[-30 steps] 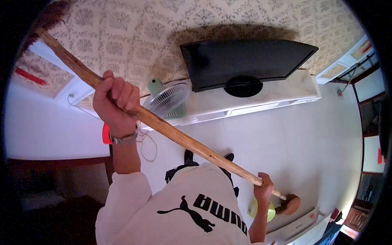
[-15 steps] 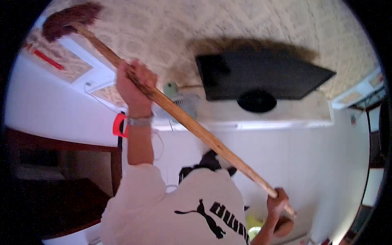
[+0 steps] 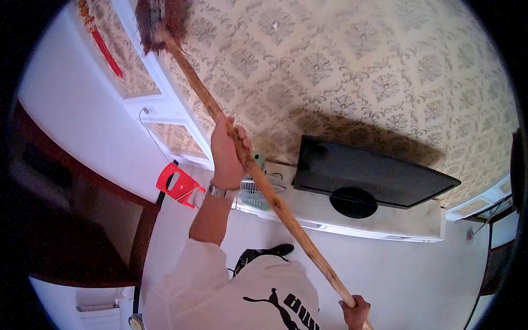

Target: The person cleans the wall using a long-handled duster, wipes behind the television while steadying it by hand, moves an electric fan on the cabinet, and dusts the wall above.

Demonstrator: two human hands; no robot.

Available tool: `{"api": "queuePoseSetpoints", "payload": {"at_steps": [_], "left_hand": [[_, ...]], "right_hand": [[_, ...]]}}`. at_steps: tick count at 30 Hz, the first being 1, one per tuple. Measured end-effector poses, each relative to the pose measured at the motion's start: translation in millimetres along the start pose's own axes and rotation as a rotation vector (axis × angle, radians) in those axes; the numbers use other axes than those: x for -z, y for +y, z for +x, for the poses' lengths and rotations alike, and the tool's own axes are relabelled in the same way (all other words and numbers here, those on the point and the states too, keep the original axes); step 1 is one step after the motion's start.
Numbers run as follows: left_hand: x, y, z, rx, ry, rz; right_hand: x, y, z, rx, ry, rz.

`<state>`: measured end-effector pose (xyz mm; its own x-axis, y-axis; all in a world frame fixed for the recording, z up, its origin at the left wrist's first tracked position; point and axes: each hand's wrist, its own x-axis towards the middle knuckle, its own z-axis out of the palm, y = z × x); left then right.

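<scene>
Both my hands grip the long wooden handle (image 3: 280,209) of a broom, which runs diagonally from upper left to lower right. My left hand (image 3: 228,154), with a watch on the wrist, is wrapped round the upper part of the handle. Lower down, my right hand (image 3: 356,312) is closed round it near the bottom end. The dark reddish-brown broom head (image 3: 165,25) is up at the patterned wall (image 3: 319,66), beside a white frame; the top edge of the view cuts it off. Whether the bristles touch the wall, I cannot tell.
A television (image 3: 374,170) stands on a low white cabinet (image 3: 401,220), with a green fan (image 3: 256,192) to its left. Left of that is a red plastic object (image 3: 179,186) with a cut-out. Dark wooden furniture (image 3: 77,220) fills the left side. A red hanging ornament (image 3: 104,52) is on the wall.
The view has shifted, so the television and cabinet appear lower. The broom stands steeper, with its head farther right in view. Both hands still hold the handle.
</scene>
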<state>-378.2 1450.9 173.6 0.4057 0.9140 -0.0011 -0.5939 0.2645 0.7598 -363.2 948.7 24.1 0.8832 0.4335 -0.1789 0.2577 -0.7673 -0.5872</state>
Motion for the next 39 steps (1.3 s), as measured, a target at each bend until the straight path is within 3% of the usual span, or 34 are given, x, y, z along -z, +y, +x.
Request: {"api": "queuePoseSetpoints", "payload": {"at_steps": [3, 11, 22, 24, 33, 39], "left_hand": [[-4.2, 13.6, 28.8, -0.048, 0.016, 0.067], [44.2, -16.6, 83.7, 0.011, 0.036, 0.024], [105.9, -69.7, 76.6, 0.079, 0.063, 0.042], [117.9, -82.7, 74.6, 0.187, 0.126, 0.008], [135.7, -106.2, 70.4, 0.318, 0.233, 0.026], [130.6, -95.1, 69.6, 0.319, 0.158, -0.036]], "right_hand": [[-16.1, -3.3, 14.9, 0.021, 0.095, 0.11], [-19.4, -28.6, 47.4, 0.184, 0.27, -0.138], [-41.4, 3.8, 41.3, 0.112, 0.096, -0.234], [-43.4, 12.0, 41.3, 0.139, 0.164, -0.322], [-30.6, 13.5, 41.6, 0.226, 0.244, -0.401], [-14.6, 5.6, 37.3, 0.193, 0.286, -0.429]]}}
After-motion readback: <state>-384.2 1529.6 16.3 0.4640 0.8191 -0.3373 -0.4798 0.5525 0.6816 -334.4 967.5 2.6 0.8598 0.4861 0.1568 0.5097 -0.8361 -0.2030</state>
